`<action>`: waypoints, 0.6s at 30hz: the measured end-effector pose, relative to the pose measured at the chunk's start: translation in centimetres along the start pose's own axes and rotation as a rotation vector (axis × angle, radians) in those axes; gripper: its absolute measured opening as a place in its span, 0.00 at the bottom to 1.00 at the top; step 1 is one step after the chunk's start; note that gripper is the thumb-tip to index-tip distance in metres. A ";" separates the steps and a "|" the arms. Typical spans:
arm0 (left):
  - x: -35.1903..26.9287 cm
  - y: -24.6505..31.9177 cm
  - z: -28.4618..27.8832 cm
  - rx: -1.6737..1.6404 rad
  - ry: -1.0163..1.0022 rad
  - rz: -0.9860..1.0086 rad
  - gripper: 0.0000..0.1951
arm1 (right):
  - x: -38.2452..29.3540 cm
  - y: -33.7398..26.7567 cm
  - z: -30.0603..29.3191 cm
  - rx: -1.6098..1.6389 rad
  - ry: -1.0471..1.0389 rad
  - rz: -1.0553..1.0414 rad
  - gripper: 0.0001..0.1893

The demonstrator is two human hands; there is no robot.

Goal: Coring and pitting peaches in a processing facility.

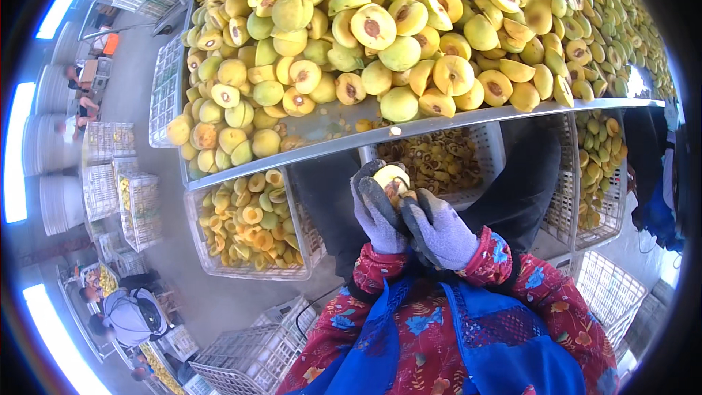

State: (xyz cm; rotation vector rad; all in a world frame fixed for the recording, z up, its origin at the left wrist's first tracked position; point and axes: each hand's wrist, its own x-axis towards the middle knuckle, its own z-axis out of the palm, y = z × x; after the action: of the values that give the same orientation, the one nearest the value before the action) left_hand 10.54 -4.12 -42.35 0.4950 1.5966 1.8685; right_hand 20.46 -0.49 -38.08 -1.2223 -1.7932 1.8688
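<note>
My left hand (378, 211), in a lilac knitted glove with a dark coated palm, holds a cut half of a yellow stone fruit (391, 178), probably a peach. Its pale cut face points up, with brown at the pit cavity. My right hand (441, 227), gloved alike, has its fingers curled at the near side of that half. Whether a small tool sits in the right fingers is hidden. Both hands are above my lap, just short of the metal table edge (439, 121). Beyond it lies a heap of halved fruit (373, 27), many with pits showing.
Under the table edge, a white crate (496, 156) holds brownish pits and scraps. Crates of fruit halves stand at left (304, 230) and right (573, 186). Empty-looking crates (247, 356) lie behind me at left. Other people (131, 315) sit far left; dark clothing (652, 164) shows at right.
</note>
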 end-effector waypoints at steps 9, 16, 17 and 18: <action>0.5 0.6 -1.7 0.168 -0.063 0.059 0.18 | 0.4 -1.0 -1.4 0.734 -0.380 0.503 0.21; 0.0 0.7 -2.7 0.101 -0.282 0.051 0.18 | 0.4 1.3 -2.3 1.598 -0.906 0.841 0.17; 0.9 0.7 -3.6 0.095 -0.428 0.110 0.17 | 0.4 1.8 -1.8 1.581 -0.927 0.856 0.17; 0.8 0.7 -3.6 0.169 -0.397 0.247 0.16 | 0.4 2.4 -1.3 1.668 -0.989 0.780 0.16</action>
State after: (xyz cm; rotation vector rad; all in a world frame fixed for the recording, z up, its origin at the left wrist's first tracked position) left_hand 7.49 -6.37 -42.48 1.1066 1.4768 1.6753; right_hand 21.97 0.18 -40.29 -0.1751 0.7221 3.2608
